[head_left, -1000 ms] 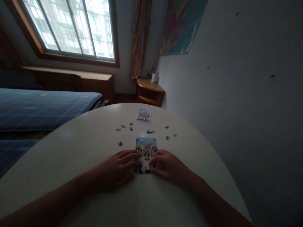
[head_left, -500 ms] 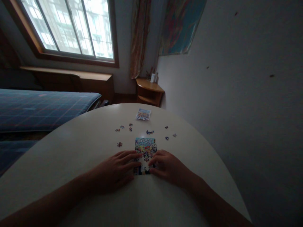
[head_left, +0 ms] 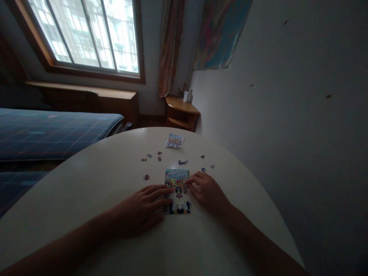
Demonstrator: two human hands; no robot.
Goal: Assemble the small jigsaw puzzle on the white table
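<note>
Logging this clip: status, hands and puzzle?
Left hand flat, fingertips on puzzle left edge. Right hand fingertips on its right edge. Loose pieces beyond, nothing blocking.

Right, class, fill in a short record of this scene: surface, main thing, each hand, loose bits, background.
Surface: round white table
Main thing: colourful jigsaw puzzle, lying flat
Left hand: flat, fingertips on the puzzle's left edge
Right hand: fingertips at its right edge
Loose pieces: scattered beyond the puzzle
Far edge: small picture card
Background: window, blue bed
</note>
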